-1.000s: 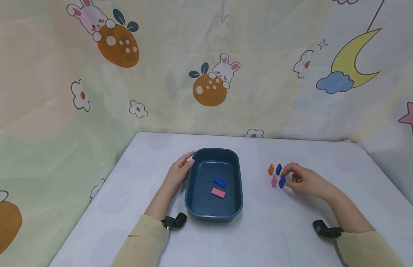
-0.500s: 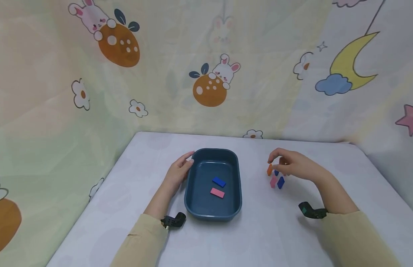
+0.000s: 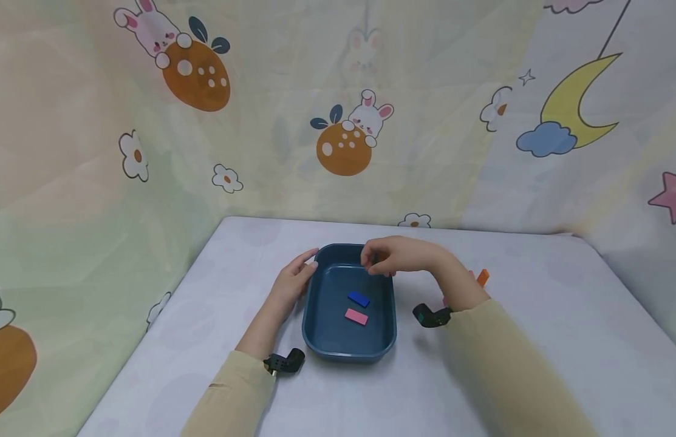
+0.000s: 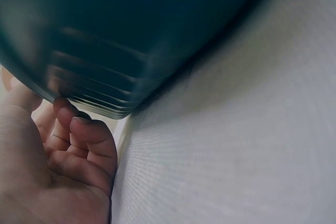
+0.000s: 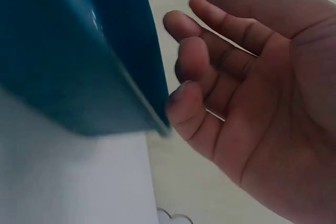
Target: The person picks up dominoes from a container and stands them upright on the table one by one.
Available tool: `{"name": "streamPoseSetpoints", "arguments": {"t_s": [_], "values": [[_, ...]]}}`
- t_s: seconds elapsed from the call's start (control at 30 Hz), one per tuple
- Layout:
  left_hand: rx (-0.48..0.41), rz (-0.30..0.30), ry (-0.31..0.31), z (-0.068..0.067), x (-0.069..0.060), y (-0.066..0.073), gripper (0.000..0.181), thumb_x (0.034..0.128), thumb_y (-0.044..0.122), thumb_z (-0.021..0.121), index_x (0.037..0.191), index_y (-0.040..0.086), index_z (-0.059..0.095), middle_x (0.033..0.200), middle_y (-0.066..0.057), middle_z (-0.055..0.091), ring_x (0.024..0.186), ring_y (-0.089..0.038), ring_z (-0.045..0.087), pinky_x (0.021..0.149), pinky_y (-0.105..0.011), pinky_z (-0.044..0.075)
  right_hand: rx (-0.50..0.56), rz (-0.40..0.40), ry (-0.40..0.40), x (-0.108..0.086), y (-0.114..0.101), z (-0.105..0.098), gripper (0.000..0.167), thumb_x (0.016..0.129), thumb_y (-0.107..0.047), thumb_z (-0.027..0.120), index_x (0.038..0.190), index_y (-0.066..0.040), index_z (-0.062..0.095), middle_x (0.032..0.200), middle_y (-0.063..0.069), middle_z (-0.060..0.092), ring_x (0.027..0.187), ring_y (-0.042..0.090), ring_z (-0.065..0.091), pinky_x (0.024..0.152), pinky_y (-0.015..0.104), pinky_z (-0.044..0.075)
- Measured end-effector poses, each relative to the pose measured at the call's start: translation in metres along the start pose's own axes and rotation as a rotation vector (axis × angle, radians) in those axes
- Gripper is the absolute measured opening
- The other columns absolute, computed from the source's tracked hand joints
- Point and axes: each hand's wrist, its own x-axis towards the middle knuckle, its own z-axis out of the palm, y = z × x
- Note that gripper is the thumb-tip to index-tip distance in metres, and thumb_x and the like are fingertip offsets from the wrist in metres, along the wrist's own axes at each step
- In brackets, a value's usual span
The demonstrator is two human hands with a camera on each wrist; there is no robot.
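Note:
A deep blue-green plastic tray [image 3: 350, 351] stands on the table, with a blue block [image 3: 359, 299] and a pink block [image 3: 356, 317] lying flat inside. My left hand [image 3: 291, 282] holds its left side near the far corner, thumb at the rim; in the left wrist view, curled fingers [image 4: 94, 135] meet the wall. Over the tray's far right corner is my right hand [image 3: 398, 254], thumb and fingers bent inward. No block shows in the right hand [image 5: 252, 87] in its wrist view, though the space behind the thumb is hidden.
Right of the tray, an orange block [image 3: 482, 278] stands beyond my right forearm, and a sliver of a pink block [image 3: 445, 301] shows beside it. That forearm hides the rest of the group. White cloth covers the table [image 3: 250, 388]; a printed curtain [image 3: 272, 121] rises behind it.
My right hand has moved left from the small standing blocks to above the tray's far right corner. My left hand, the tray and the two blocks inside have stayed in place.

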Motion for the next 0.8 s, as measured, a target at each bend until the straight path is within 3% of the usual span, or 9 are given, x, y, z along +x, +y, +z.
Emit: {"name": "streamPoseSetpoints", "arguments": {"t_s": [0.23,0.53,0.67,0.8], "values": [[-0.007,0.016,-0.025,-0.001,-0.001,-0.003,0.036,0.0944,0.05,0.061,0.13,0.047,0.057,0.082,-0.005,0.05,0.069,-0.021,0.047,0.062,-0.027,0.042,0.042,-0.004,-0.158,0.045,-0.009,0.02,0.026,0.094,-0.024,0.065,0.115,-0.011,0.063,0.094,0.004,0.061,0.075,0.021,0.057,0.069,0.033,0.052],[-0.019,0.001,-0.024,-0.003,-0.001,-0.003,0.035,0.0947,0.049,0.061,0.13,0.047,0.058,0.083,-0.004,0.052,0.071,-0.021,0.049,0.063,-0.028,0.042,0.11,0.145,-0.304,0.074,-0.003,0.044,0.012,0.093,-0.024,0.061,0.1,-0.017,0.067,0.091,0.004,0.061,0.07,0.019,0.057,0.067,0.033,0.057],[-0.021,-0.002,-0.031,-0.003,-0.001,-0.002,0.036,0.094,0.051,0.061,0.13,0.048,0.057,0.085,-0.004,0.052,0.073,-0.02,0.049,0.064,-0.029,0.043,0.148,0.15,-0.287,0.079,0.001,0.05,0.014,0.094,-0.022,0.057,0.102,-0.015,0.067,0.09,0.005,0.061,0.07,0.019,0.058,0.068,0.032,0.057],[-0.017,0.015,-0.036,-0.003,-0.001,0.0,0.037,0.0938,0.052,0.061,0.13,0.048,0.057,0.086,-0.005,0.053,0.073,-0.02,0.049,0.064,-0.029,0.043,0.138,0.049,-0.204,0.082,0.003,0.052,0.015,0.098,-0.021,0.056,0.108,-0.017,0.066,0.098,0.004,0.063,0.079,0.022,0.061,0.075,0.034,0.056]]}}
